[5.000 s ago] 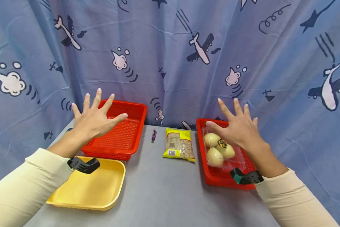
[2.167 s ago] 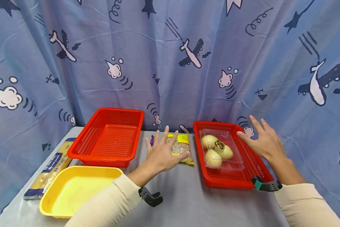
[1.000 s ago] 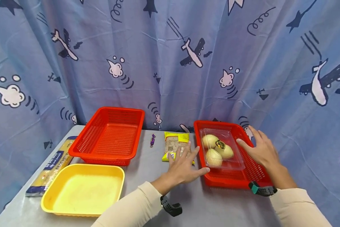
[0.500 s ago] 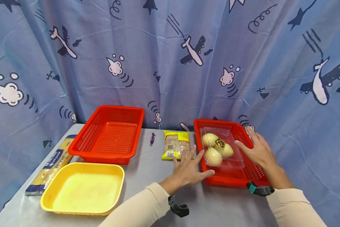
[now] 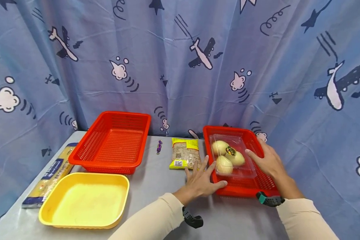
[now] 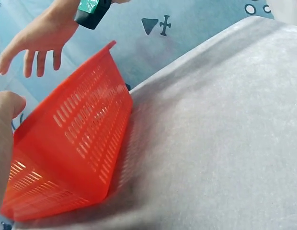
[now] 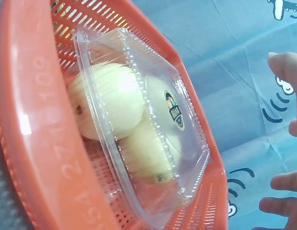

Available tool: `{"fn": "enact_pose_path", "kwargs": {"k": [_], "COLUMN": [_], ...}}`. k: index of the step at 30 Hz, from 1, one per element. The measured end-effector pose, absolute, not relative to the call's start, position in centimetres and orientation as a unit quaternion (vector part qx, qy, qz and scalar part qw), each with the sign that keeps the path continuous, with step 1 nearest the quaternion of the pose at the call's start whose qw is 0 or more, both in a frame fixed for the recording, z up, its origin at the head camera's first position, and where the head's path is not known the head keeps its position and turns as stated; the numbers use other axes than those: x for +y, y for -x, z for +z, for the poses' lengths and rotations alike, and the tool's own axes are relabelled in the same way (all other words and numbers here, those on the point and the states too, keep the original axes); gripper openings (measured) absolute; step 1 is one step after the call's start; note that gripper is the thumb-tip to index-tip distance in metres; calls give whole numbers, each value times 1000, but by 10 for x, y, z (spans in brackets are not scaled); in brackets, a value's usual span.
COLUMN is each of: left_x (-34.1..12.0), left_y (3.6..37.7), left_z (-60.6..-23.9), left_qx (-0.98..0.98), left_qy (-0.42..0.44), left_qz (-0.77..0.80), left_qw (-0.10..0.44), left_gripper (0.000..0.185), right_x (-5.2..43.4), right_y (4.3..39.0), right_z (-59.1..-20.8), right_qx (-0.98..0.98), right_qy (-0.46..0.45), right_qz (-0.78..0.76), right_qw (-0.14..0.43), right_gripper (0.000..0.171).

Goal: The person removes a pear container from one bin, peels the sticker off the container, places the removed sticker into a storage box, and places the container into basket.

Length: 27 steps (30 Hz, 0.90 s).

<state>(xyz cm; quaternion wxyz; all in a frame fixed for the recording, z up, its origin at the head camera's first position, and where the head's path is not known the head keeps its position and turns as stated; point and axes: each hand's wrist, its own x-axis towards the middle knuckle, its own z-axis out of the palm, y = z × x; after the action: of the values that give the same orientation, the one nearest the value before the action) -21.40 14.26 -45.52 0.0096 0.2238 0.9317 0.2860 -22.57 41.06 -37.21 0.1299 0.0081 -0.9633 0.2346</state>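
Left hand [image 5: 199, 181] and right hand [image 5: 268, 161] on opposite sides of red basket [image 5: 243, 192], fingers spread, gripping nothing.
Fruit box [image 5: 231, 151] sits inside basket. Left arm angles in from the front, back of hand up, fingertips by basket's left rim, thumb toward near corner, contact can't tell; bag [image 5: 185, 153] just past fingers on counter [image 5: 155, 190]. Right hand by the right rim, thumb well apart from fingers and toward box, not touching it.

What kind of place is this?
Probably indoors, maybe a curtained-off work corner: there's an airplane-print curtain, a gray table, and a red basket holding a clear box.
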Motion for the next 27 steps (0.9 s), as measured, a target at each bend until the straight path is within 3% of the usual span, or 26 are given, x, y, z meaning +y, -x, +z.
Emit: {"fn": "enact_pose_path", "kwargs": {"k": [11, 27], "left_x": [149, 150], "left_y": [212, 211], "left_z": [-465, -464], "left_qx": [935, 935], "left_qy": [-227, -223], "left_qz": [274, 276], "left_qw": [-15, -8], "left_gripper": [82, 82], "right_x": [413, 418], "right_y": [228, 247], "right_z": [-376, -378], "right_qx": [-960, -913], "right_qy": [32, 87], "right_qz": [267, 387], "right_qw": [82, -96], "right_gripper": [82, 98]}}
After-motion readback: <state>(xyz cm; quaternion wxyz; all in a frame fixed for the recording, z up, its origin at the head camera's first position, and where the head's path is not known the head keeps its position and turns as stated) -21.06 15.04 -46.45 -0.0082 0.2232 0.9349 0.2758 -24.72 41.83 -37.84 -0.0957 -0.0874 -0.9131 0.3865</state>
